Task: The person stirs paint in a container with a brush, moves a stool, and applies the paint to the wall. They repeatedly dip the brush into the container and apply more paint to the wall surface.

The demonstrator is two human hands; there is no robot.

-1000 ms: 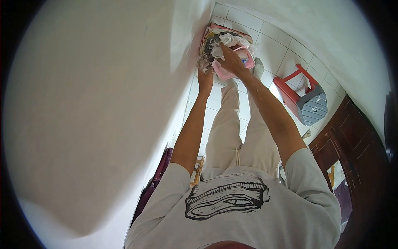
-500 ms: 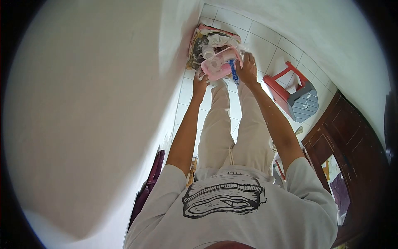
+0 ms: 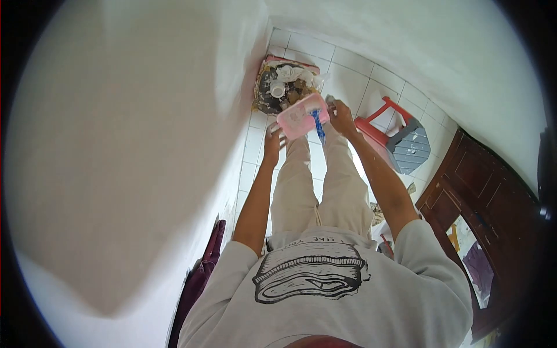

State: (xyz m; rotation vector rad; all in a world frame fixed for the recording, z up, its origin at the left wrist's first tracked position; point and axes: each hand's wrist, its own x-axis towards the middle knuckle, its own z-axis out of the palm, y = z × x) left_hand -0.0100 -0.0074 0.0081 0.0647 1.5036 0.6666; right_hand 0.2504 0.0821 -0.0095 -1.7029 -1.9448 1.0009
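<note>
A pink plastic tub [image 3: 296,122] is held between my two hands above my legs. My left hand [image 3: 272,142] grips its left end, fingers at the rim and underside. At the right end, my right hand [image 3: 341,116] holds the edge, with the thumb and fingers bent. A blue-handled brush [image 3: 318,123] lies across the tub's right part, its handle hanging over the near edge. Pale residue coats the inside of the tub. Just beyond it, a white cup [image 3: 277,89] and a crumpled white plastic bag [image 3: 293,73] rest on a stained, cluttered stool top.
The red and grey stool [image 3: 411,145] lies tipped on the tiled floor [image 3: 348,66] at the right. A white wall [image 3: 133,145] rises close on the left. Dark wooden furniture [image 3: 481,174] stands at the right, and purple cloth [image 3: 203,269] hangs low at the left.
Both hands have brought the pink tub nearer to my body, away from the cluttered stool top. The brush has moved with it. The camera view has shifted slightly.
</note>
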